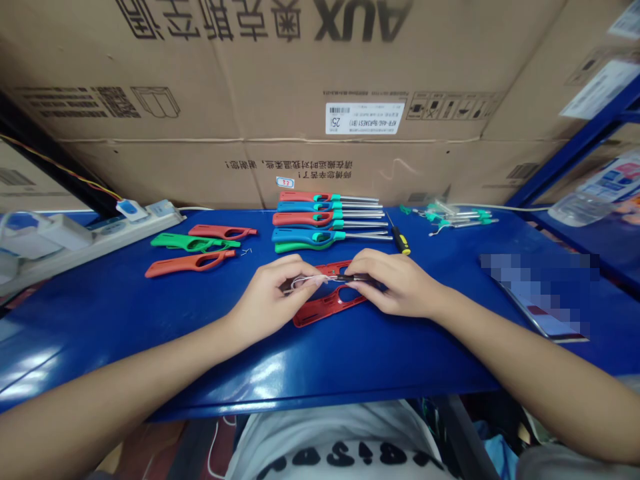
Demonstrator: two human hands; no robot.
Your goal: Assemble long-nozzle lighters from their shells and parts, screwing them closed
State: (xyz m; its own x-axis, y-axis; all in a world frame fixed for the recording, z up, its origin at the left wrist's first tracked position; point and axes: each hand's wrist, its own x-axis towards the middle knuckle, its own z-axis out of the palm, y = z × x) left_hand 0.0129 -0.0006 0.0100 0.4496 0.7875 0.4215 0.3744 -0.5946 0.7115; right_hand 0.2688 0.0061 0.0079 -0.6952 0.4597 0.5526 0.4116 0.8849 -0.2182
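Observation:
Over the middle of the blue table, my left hand [273,297] pinches a thin white wire [300,279] between thumb and fingers. My right hand [395,280] is closed on a small dark part [350,277] joined to the wire; its fingers hide the rest. Below both hands lie two red lighter shell halves [325,308], open side up. Behind them is a row of red and blue lighters [303,219] with metal tubes pointing right. To the left lie red, green and orange handle shells [187,264].
A yellow-black screwdriver [401,241] lies behind my right hand. Small metal and teal parts [457,217] are at the back right, near a clear bottle [583,207]. A phone [540,300] lies right; a power strip [115,240] lies left. Cardboard boxes [280,100] stand behind.

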